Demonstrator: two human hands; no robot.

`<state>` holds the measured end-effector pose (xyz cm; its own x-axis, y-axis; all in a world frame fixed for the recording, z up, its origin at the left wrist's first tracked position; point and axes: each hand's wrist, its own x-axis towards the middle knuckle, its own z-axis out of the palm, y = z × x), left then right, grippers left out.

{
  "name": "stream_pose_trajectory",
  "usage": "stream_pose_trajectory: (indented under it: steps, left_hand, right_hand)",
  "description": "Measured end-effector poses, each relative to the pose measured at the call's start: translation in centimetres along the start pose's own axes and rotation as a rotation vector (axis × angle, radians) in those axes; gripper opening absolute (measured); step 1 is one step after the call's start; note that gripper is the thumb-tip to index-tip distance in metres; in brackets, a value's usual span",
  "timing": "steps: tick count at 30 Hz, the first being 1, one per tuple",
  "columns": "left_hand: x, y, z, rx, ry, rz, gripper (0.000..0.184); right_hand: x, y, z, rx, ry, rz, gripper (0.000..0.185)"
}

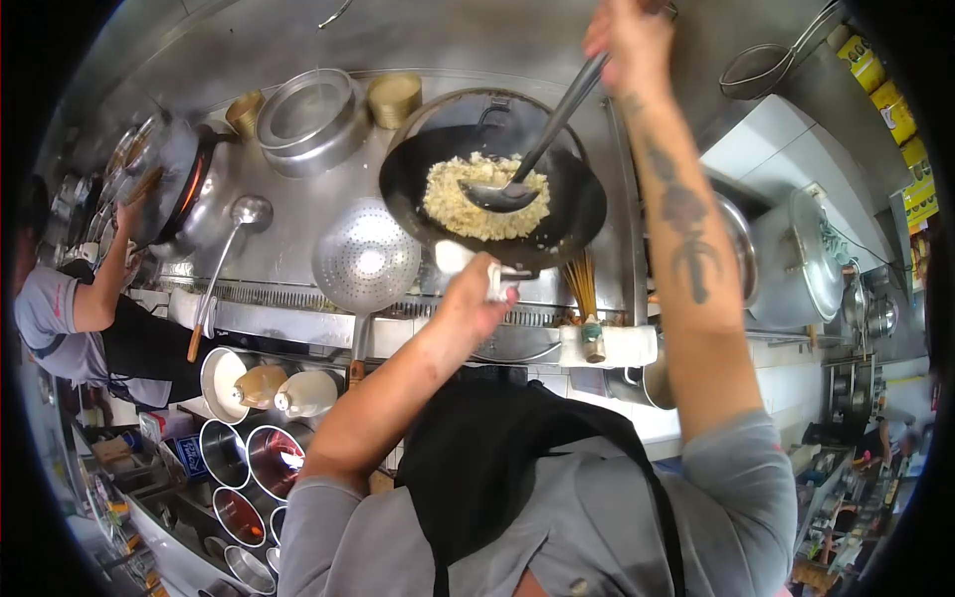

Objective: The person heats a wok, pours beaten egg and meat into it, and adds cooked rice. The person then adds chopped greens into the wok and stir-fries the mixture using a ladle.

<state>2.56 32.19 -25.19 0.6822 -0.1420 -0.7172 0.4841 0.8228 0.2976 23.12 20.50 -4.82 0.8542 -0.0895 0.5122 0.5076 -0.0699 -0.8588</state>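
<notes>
A black wok [587,204] sits on the stove in front of me, with fried rice [448,204] spread over its bottom. My left hand [476,303] grips the wok's near handle through a folded white cloth [495,284]. Raised at the top of the view, my right hand [633,45] is closed around the upper handle of a long ladle [557,119]. The ladle slants down into the wok, its bowl resting in the rice.
A perforated strainer [366,257] and another ladle [214,274] lie left of the wok. Behind stand a lidded metal pot [310,119] and bamboo steamers [395,99]. A bamboo brush [587,308] is at the front edge. Bottles [308,395] and seasoning pots [274,460] stand lower left; a co-worker [90,308] is at far left.
</notes>
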Motion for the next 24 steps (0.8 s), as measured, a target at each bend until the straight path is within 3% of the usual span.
stream_pose_trajectory:
  steps: [2, 4, 8, 10, 12, 15, 17, 18, 19, 22, 24]
  left_hand:
    - [5.0, -1.9, -4.4, 0.047, -0.082, 0.041, 0.012]
    - [6.5, -5.5, -9.5, 0.06, -0.106, 0.063, 0.012]
    - [2.5, -5.1, -8.7, 0.167, -0.022, 0.109, 0.01]
    - [5.0, -1.8, -6.2, 0.099, -0.024, 0.166, 0.009]
    - [10.1, 1.0, -6.3, 0.129, -0.132, 0.104, 0.01]
    - [12.8, 1.6, -5.1, 0.145, -0.109, 0.132, 0.009]
    - [14.3, 1.8, -5.1, 0.137, -0.1, 0.123, 0.01]
    - [14.7, 1.5, -5.2, 0.13, -0.09, 0.114, 0.011]
    - [14.2, 1.1, -5.3, 0.121, -0.066, 0.108, 0.011]
    - [13.7, 1.4, -4.7, 0.1, -0.038, 0.112, 0.013]
    - [14.3, 1.6, -4.7, 0.083, -0.054, 0.106, 0.011]
  right_hand:
    - [-3.0, 8.1, 1.7, 0.208, 0.065, 0.103, 0.017]
    - [-3.0, 6.5, 1.0, 0.335, 0.041, 0.025, 0.015]
    - [0.4, -4.2, -2.8, 0.096, 0.065, -0.182, 0.023]
    - [-0.5, -10.4, -2.5, 0.407, 0.135, -0.244, 0.024]
    - [-1.0, -12.3, -3.4, 0.457, 0.027, -0.293, 0.021]
    - [-0.7, -6.9, -2.6, 0.413, -0.027, -0.297, 0.025]
    - [-2.4, 1.4, 0.3, 0.161, 0.041, -0.142, 0.014]
    - [-3.1, 7.7, 1.5, 0.112, -0.141, -0.05, 0.017]
    - [-2.4, 12.7, 2.8, 0.119, -0.215, 0.193, 0.02]
    - [-0.1, 6.5, 3.4, 0.337, 0.115, 0.047, 0.021]
    - [0.2, 2.6, 2.8, 0.416, 0.141, -0.056, 0.026]
